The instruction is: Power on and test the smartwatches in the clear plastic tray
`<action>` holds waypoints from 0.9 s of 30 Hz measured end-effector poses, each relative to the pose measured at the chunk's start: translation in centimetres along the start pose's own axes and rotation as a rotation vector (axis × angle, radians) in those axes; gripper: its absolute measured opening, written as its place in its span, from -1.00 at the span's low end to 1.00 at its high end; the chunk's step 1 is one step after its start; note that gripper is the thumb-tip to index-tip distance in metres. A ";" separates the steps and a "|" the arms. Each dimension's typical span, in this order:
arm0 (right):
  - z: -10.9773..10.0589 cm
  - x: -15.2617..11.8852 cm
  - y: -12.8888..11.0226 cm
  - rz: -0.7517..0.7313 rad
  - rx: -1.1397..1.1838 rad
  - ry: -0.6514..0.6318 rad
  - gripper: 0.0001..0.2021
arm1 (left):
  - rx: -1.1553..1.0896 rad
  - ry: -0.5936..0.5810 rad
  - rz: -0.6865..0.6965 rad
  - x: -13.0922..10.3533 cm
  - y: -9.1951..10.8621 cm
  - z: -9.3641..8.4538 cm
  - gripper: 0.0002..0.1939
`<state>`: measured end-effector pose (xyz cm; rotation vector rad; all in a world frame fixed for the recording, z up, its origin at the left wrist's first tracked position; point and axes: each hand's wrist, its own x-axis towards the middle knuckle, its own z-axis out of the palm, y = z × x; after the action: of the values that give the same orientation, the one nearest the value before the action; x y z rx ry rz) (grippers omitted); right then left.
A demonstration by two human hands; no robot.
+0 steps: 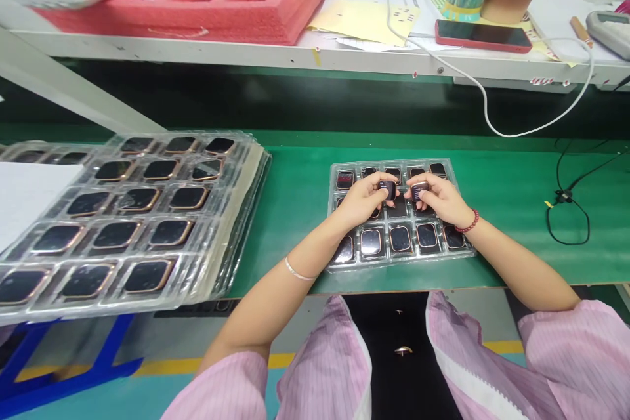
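A clear plastic tray (357,259) of square dark-screened watch cases lies on the green bench top. Above its middle, my left hand (367,197) grips one watch case (387,190) between thumb and fingers, its screen facing up. Close beside it on the right, my right hand (440,198) pinches a second watch case (419,191) in the same way. Small light marks show on both screens. The two cases are apart. Part of the tray's middle row is hidden under my hands.
Stacked clear trays of watch cases (118,234) fill the left side. Overhead, a white shelf (364,60) carries red foam (290,6), papers and a phone (482,35). A white cable (485,102) hangs from it. A black cable (588,223) lies right.
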<state>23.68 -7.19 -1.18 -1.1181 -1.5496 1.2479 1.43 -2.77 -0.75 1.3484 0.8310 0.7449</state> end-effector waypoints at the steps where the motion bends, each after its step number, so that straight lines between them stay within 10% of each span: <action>1: 0.0 0.0 0.0 0.000 0.001 -0.001 -0.74 | -0.001 0.002 0.003 0.0 0.0 0.0 -0.68; 27: 0.0 0.0 0.1 -0.004 -0.018 -0.010 -0.72 | 0.007 -0.012 -0.006 0.1 -0.2 0.0 -0.66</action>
<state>23.74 -7.21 -1.23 -1.1207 -1.5725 1.2411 1.49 -2.76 -0.94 1.3546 0.8288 0.7295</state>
